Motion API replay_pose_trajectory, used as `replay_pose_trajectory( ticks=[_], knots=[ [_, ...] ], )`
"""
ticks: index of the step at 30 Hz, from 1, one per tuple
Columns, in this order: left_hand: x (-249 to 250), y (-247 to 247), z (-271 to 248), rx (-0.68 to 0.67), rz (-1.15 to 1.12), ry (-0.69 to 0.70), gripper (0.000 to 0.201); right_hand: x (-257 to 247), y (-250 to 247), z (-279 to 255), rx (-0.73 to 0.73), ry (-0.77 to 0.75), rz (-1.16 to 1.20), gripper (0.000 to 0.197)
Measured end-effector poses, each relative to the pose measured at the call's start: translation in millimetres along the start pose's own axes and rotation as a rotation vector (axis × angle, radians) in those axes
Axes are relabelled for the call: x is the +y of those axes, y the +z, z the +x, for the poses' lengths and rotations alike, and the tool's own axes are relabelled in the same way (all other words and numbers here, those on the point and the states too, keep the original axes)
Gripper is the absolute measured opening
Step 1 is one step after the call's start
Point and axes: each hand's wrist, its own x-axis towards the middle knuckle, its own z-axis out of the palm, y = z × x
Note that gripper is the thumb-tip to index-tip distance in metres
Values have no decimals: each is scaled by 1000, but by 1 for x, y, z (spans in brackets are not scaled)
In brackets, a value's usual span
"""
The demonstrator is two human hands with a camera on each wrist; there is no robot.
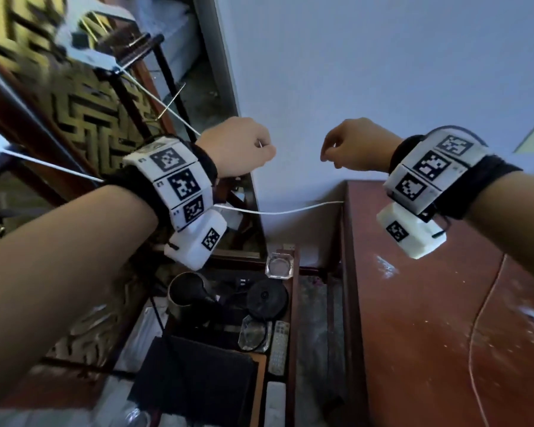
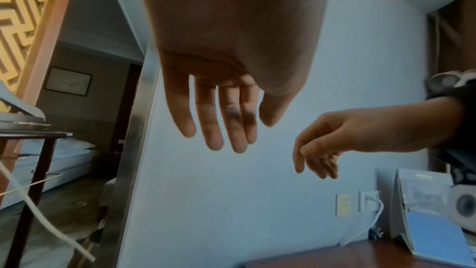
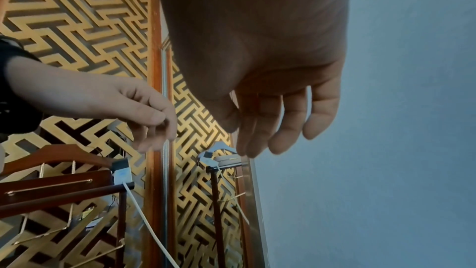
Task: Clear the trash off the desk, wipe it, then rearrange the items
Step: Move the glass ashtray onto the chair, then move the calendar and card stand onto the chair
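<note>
Both my hands hang in the air in front of the pale wall and hold nothing. My left hand (image 1: 238,149) is above the gap left of the desk; in the left wrist view its fingers (image 2: 219,121) point down, straight and slightly spread. My right hand (image 1: 352,146) hovers a hand's width to the right with its fingers (image 3: 273,129) loosely drooping. The reddish-brown desk (image 1: 429,303) lies below the right arm, with white smears and a thin cable (image 1: 475,334) on it.
Left of the desk, a low shelf holds a kettle (image 1: 188,291), its black base (image 1: 267,298), a glass ashtray (image 1: 278,265), a remote (image 1: 278,346) and a black tray (image 1: 195,380). A white cord (image 1: 278,211) spans the gap. A leaflet stand (image 2: 425,211) sits by wall sockets (image 2: 368,201).
</note>
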Motion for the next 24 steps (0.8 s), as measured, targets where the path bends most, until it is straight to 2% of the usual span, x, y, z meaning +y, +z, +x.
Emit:
replay_pose_trajectory(
  ticks=[8, 13, 18, 24],
  knots=[
    [44, -45, -20, 113, -33, 18, 27, 3, -50, -44, 113, -11, 22, 24],
    [66, -55, -28, 99, 56, 10, 25, 20, -66, -56, 135, -14, 96, 23],
    [100, -50, -21, 77, 109, -2, 27, 57, -84, -71, 144, -16, 34, 25],
    [169, -24, 5, 59, 105, -13, 26, 126, -117, -88, 119, -34, 14, 24]
  ],
)
